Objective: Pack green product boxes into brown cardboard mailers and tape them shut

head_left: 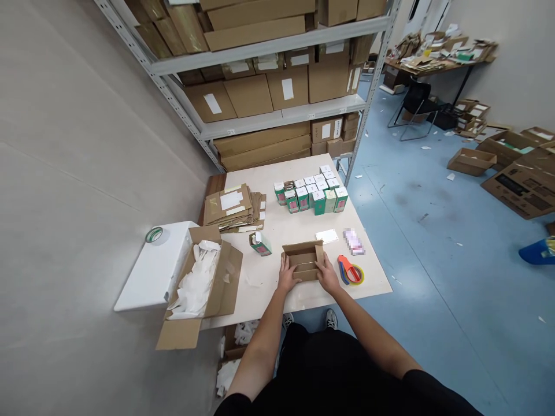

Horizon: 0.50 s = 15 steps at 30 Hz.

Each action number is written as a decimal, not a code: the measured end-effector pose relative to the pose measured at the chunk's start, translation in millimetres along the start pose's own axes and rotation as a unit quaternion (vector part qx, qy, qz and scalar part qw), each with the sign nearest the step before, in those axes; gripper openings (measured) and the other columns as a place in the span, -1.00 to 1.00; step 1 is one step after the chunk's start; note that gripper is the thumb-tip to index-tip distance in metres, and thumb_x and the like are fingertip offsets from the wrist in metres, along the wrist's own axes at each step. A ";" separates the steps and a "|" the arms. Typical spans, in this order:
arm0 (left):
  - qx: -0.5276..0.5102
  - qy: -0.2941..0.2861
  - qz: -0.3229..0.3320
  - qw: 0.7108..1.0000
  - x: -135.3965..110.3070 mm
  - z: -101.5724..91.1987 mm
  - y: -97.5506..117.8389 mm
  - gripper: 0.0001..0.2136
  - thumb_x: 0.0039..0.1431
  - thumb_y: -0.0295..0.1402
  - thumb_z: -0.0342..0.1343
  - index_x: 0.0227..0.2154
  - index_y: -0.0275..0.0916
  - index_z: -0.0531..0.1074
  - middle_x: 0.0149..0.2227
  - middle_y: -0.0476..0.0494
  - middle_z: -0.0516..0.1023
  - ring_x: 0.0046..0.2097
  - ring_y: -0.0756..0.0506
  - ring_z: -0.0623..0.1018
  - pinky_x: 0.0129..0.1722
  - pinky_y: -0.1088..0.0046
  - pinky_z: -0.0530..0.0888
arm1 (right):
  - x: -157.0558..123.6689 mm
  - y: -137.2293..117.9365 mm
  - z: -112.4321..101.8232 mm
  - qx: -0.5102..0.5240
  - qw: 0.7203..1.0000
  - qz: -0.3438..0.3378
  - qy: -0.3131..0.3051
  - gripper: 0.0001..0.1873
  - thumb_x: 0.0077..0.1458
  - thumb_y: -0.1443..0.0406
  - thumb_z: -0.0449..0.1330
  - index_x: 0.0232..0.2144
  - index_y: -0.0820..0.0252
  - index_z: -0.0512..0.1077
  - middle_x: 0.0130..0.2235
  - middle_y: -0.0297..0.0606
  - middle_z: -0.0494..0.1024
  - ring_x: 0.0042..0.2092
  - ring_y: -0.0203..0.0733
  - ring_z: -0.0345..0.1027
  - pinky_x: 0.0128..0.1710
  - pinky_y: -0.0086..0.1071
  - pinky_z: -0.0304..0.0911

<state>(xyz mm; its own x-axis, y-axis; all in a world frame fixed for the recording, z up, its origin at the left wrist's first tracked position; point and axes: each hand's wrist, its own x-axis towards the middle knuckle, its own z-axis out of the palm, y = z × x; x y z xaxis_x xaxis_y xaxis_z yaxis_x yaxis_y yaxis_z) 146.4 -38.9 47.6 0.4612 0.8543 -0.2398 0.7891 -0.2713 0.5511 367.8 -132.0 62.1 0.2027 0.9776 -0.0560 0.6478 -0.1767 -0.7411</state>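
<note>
A small cardboard box (307,275) stands on the table near its front edge, its top flaps raised. My left hand (288,275) grips its left end, and my right hand (328,275) grips the right end, fingers over the walls. Beyond the box lies a white card (326,236). To the right of my right hand is an orange tape dispenser (347,268) with rolls of tape. A green and white carton (261,244) lies tilted on the left. Farther back, several green and white cartons (318,203) stand in a group.
A stack of flattened cardboard (229,209) lies at the back left. On the left, an open carton (212,289) holds white paper. A tape roll (154,234) rests on a white surface. Shelves of boxes (286,89) rise behind the table (277,300).
</note>
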 end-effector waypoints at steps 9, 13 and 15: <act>0.001 0.066 0.013 0.998 -5.7 10.6 10.4 -0.82 0.05 -0.33 0.41 -0.28 -0.21 0.63 0.51 -0.18 0.02 0.51 -0.51 -0.13 0.41 -0.21 0.13 | -7.3 28.2 -20.0 -0.107 0.990 0.069 0.058 -0.41 0.27 0.19 0.08 0.30 0.25 0.34 0.48 -0.03 0.07 0.45 0.21 -0.04 0.37 0.04 0.05; -0.003 0.098 0.012 0.995 -15.5 16.5 19.4 -0.96 0.13 -0.38 0.32 -0.34 -0.21 0.63 0.48 -0.18 0.11 0.49 -0.50 -0.01 0.35 -0.24 0.22 | -3.6 22.5 -30.1 -0.078 0.989 0.128 -0.020 -0.33 0.24 0.06 0.17 0.30 0.24 0.33 0.38 0.03 0.30 0.42 0.22 0.07 0.34 -0.02 0.11; -0.006 0.114 0.007 0.993 -24.9 21.6 26.4 -0.96 0.15 -0.42 0.29 -0.34 -0.20 0.64 0.46 -0.19 0.16 0.48 -0.49 0.04 0.33 -0.25 0.23 | -1.1 16.6 -36.0 -0.038 0.989 0.134 -0.047 -0.32 0.25 0.01 0.16 0.30 0.23 0.33 0.25 0.04 0.46 0.31 0.15 0.29 0.25 -0.12 0.23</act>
<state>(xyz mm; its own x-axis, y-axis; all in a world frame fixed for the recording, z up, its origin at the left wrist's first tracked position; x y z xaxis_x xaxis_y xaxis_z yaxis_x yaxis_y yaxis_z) 164.5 -76.9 50.8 0.3668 0.9291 -0.0467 0.7781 -0.2789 0.5627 404.8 -140.0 74.0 0.3078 0.9002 -0.3080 0.6339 -0.4355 -0.6392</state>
